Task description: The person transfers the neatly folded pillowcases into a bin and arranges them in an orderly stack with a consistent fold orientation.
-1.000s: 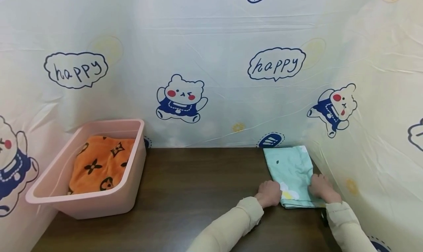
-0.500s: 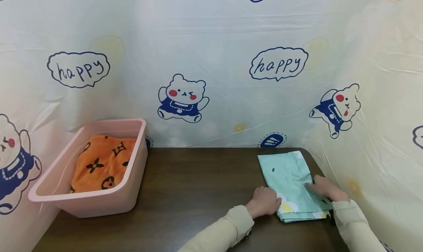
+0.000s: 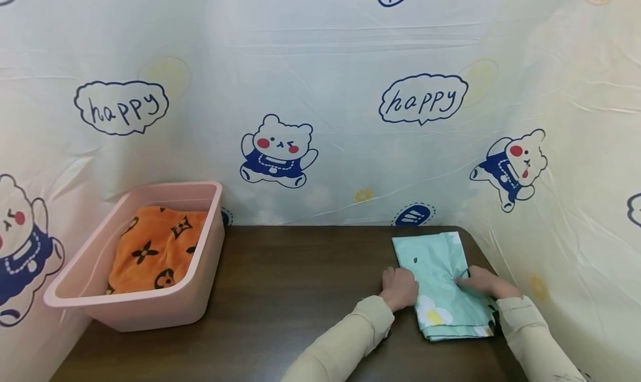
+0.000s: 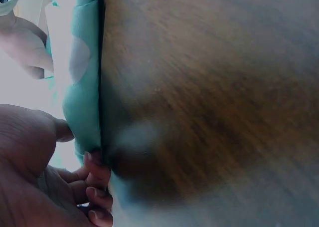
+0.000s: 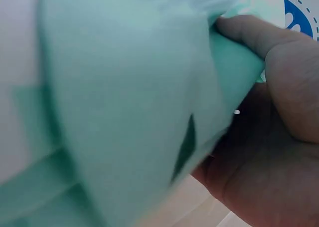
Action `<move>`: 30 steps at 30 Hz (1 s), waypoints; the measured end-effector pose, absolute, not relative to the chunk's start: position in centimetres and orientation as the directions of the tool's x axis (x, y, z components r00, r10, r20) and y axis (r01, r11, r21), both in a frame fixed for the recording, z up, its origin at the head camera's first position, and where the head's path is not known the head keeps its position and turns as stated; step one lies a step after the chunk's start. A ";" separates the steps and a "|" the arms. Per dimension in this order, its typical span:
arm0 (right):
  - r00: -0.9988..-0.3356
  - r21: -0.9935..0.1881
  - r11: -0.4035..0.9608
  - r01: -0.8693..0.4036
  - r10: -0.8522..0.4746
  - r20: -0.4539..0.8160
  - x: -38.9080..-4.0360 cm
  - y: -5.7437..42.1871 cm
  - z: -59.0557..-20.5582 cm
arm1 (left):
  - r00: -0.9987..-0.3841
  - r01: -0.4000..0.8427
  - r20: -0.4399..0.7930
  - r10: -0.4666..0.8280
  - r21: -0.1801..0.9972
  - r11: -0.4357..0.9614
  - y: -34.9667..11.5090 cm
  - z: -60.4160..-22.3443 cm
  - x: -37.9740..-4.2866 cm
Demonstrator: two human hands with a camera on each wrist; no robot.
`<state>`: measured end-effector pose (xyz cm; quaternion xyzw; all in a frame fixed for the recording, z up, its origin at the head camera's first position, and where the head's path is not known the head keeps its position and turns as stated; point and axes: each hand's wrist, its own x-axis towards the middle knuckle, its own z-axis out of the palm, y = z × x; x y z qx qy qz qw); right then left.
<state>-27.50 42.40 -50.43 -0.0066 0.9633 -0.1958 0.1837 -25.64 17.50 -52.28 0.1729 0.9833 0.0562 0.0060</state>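
One pink bin (image 3: 150, 317), orange cloth (image 3: 157, 248) inside; left hand (image 3: 400, 288), right hand (image 3: 488, 282) pinching mint cloth (image 3: 437, 268).

Screened-off work nook, bear-print sheeting (image 3: 340, 159), dark table (image 3: 300, 282)

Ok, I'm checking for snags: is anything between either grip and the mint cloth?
Nothing visible: the left grip pinches the mint cloth directly along its left edge, and the right grip holds its right side.

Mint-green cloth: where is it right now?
In the head view, the mint-green cloth is on the right side of the dark table, between the left hand at its left edge and the right hand at its right edge.
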 end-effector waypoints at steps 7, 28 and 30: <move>-0.937 -0.383 0.922 0.050 -0.089 -0.338 -27.1 41.9 -50.3 | -0.936 0.346 -0.009 0.351 0.144 0.927 17.4 -52.3 -25.4; -0.969 -0.306 0.923 -0.233 -0.246 -0.003 -25.1 40.8 -51.2 | -0.904 0.428 0.004 0.428 -0.004 0.904 16.5 -51.6 -25.1; -0.966 -0.301 0.920 -0.252 -0.258 0.020 -25.0 40.6 -51.2 | -0.898 0.440 -0.011 0.440 -0.016 0.898 16.3 -51.4 -25.2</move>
